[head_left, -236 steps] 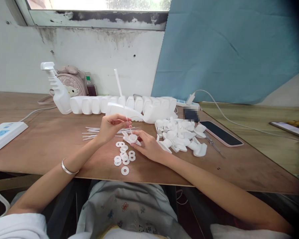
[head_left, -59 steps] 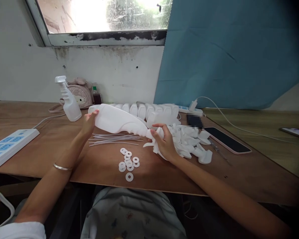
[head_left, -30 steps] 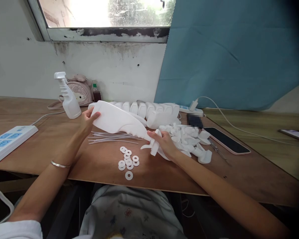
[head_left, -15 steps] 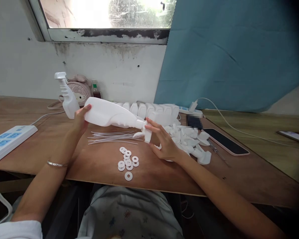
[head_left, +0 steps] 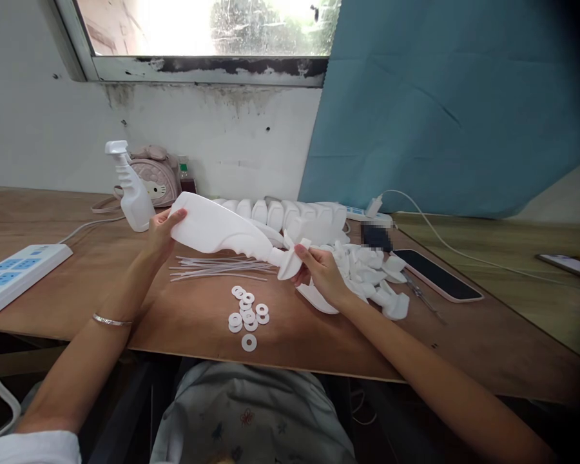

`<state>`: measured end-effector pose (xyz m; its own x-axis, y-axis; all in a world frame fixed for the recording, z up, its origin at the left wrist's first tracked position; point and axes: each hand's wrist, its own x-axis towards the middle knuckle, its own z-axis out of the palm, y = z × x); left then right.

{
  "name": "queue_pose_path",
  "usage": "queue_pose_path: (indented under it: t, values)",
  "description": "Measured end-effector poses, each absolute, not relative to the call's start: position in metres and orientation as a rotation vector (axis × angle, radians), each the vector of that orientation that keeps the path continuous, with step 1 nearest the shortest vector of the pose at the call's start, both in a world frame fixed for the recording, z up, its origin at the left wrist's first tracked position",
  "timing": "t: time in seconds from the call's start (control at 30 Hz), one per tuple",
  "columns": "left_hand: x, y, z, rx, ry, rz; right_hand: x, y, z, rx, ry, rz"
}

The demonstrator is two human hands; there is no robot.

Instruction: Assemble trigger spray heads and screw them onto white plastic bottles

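Observation:
I hold a white plastic spray bottle (head_left: 217,231) on its side above the wooden table (head_left: 101,283). My left hand (head_left: 160,229) grips its base end at the left. My right hand (head_left: 319,269) is closed on the white trigger head (head_left: 290,261) at the bottle's neck. Below the bottle lie thin white dip tubes (head_left: 217,265) and several white ring washers (head_left: 246,314). A heap of loose white trigger heads (head_left: 367,274) lies just right of my right hand.
A row of white bottles (head_left: 294,216) lies behind my hands. A finished spray bottle (head_left: 131,190) stands at the back left beside a pink bag (head_left: 157,177). A power strip (head_left: 14,270) lies far left. A phone (head_left: 437,274) and a charging cable (head_left: 444,235) sit to the right.
The bottle's neck end has dropped lower and its base has tilted up. My right hand, spread beside the trigger head half a second ago, has closed on it again.

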<state>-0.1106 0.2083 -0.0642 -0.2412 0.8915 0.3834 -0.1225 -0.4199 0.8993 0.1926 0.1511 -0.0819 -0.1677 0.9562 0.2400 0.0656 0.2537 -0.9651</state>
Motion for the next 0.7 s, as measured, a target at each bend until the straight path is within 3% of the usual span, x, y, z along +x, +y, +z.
queue_pose_path:
  t: [0.17, 0.3, 0.37, 0.47, 0.7]
  values:
    - [-0.111, 0.203, -0.059, 1.481, 1.207, 1.774, 0.193, 0.152, -0.083, -0.983, -1.404, 1.192]
    - [-0.083, 0.177, -0.05, 2.518, 1.542, 1.843, 0.191, 0.15, -0.085, -0.967, -1.403, 1.193]
    - [-0.054, 0.159, -0.049, 3.134, 1.348, 1.524, 0.188, 0.148, -0.087, -0.931, -1.439, 1.2]
    - [-0.013, 0.14, -0.055, 3.61, 1.109, 1.017, 0.186, 0.144, -0.091, -0.882, -1.544, 1.153]
    - [0.004, 0.141, -0.074, 3.574, 1.116, 1.161, 0.181, 0.135, -0.092, -0.898, -1.677, 1.055]
